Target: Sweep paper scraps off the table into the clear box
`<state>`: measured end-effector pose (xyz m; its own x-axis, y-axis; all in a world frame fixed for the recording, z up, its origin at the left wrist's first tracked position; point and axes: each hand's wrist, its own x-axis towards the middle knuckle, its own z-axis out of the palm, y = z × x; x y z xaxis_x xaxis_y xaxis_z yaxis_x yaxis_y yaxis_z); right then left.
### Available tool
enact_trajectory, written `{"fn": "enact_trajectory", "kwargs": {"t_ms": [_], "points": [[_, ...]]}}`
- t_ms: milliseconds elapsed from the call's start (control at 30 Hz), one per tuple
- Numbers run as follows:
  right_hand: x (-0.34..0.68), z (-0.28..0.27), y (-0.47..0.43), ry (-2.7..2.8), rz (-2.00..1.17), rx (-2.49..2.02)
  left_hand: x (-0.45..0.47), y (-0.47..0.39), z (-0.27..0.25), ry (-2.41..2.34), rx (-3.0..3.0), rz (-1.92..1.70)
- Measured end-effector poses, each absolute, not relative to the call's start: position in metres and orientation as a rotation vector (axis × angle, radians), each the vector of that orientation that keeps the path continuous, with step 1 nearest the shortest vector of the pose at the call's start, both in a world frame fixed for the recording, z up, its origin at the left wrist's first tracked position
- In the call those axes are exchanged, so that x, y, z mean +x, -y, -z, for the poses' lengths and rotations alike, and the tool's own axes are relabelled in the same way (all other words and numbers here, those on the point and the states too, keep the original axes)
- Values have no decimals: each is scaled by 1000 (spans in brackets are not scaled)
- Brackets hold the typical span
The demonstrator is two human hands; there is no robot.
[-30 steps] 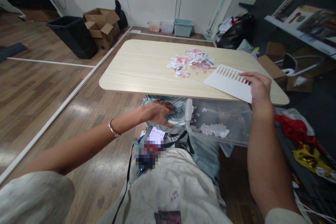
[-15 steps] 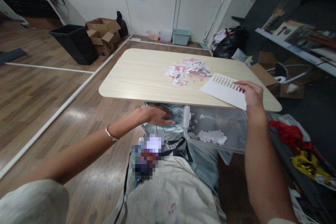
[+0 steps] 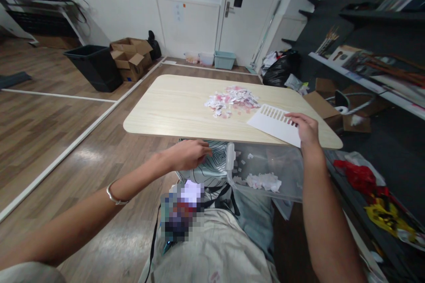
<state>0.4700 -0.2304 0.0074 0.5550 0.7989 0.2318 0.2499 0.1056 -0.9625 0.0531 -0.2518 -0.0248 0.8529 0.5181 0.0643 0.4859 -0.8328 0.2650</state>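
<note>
Right hand (image 3: pixel 307 129) pinching white slotted card (image 3: pixel 272 124) at its right end, fingers by the slots; card lies on bench (image 3: pixel 159 110), near edge, just right of a pile of white and pink paper scraps (image 3: pixel 232 99). Left hand (image 3: pixel 192 154) below bench edge, over black-lined patterned fabric (image 3: pixel 219 158), fingers loosely curled, can't tell if anything's in it. Silver bracelet (image 3: pixel 114 195) on left wrist. Clear plastic bin (image 3: pixel 287 166) below bench edge, between both hands, white paper pieces (image 3: pixel 264 182) inside.
</note>
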Motion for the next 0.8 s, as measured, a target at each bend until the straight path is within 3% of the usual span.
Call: {"fn": "enact_trajectory", "kwargs": {"t_ms": [167, 367, 600, 800], "points": [[472, -5, 230, 950, -537, -1443, 55, 255, 12, -770, 2756, -164], [474, -3, 230, 954, -542, -1430, 33, 222, -9, -892, 2571, -596], [477, -1, 230, 973, -543, -1424, -19, 123, -2, -1163, 1648, -1126], [479, 1, 229, 1013, -556, -1421, -39, 105, 14, -920, 1252, -1322]]}}
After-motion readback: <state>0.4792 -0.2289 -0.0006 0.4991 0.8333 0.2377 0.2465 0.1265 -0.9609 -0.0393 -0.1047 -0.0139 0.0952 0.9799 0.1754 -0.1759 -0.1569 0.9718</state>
